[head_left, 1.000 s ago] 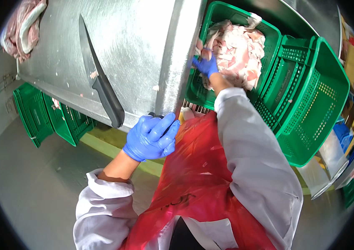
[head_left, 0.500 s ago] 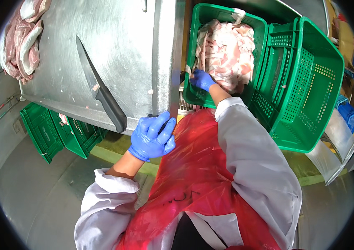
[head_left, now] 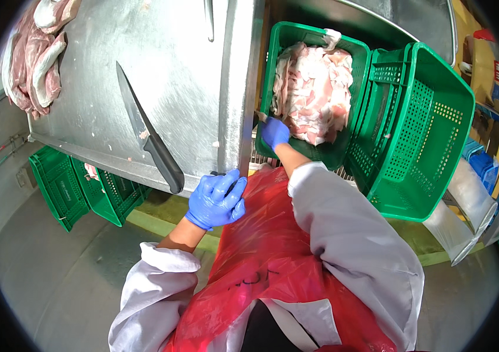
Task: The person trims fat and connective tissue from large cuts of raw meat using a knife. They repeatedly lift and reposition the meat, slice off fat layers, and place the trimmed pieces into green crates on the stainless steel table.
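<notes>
While handling scraps at the left rim of the deep green plastic basket, pinch the small pale meat scrap firmly with the blue-gloved right hand; can't tell whether its grip is already clamped there or only touching. Best to lay such bits flat against the pink-and-white meat trimmings heaped inside. Hold the blue-gloved left hand, curled around a mostly hidden dark object, clear of the long black-handled knife lying nearby on the grey steel counter.
</notes>
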A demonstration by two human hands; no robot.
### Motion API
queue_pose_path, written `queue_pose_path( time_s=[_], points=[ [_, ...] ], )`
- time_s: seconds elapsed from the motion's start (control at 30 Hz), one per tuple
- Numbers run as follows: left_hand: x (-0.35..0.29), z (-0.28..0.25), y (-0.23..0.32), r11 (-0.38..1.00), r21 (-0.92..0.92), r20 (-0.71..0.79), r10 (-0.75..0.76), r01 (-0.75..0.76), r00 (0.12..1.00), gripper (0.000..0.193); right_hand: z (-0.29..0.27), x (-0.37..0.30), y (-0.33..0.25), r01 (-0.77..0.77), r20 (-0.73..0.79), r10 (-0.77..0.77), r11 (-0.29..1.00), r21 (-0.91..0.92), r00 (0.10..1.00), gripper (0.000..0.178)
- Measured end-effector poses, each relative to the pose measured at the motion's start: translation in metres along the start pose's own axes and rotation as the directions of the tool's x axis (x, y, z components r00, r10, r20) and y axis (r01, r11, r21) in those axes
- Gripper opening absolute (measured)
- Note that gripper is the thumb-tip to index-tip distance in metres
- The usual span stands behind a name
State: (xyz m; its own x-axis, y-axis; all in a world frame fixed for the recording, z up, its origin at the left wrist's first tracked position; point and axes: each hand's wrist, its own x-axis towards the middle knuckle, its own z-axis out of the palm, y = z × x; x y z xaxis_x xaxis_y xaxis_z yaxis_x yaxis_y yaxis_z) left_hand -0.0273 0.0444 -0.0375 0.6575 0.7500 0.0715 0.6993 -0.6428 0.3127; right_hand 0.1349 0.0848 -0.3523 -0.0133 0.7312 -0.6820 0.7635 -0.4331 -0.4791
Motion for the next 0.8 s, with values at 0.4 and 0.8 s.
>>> queue_pose_path(
  time_s=[0.4, 0.8],
  points=[
    [0.001, 0.0, 0.001, 1.0, -0.007, 0.0, 0.001, -0.001, 1.0, 0.044, -0.171, 0.226, 0.145, 0.04, -0.492, 0.089, 0.969, 0.245, 0.866, 0.036],
    [0.0, 0.001, -0.006, 0.998, -0.065, -0.026, 0.004, -0.005, 1.0, 0.038, -0.159, 0.245, 0.17, 0.196, -0.508, -0.087, 0.966, 0.166, 0.857, 0.041]
  ],
)
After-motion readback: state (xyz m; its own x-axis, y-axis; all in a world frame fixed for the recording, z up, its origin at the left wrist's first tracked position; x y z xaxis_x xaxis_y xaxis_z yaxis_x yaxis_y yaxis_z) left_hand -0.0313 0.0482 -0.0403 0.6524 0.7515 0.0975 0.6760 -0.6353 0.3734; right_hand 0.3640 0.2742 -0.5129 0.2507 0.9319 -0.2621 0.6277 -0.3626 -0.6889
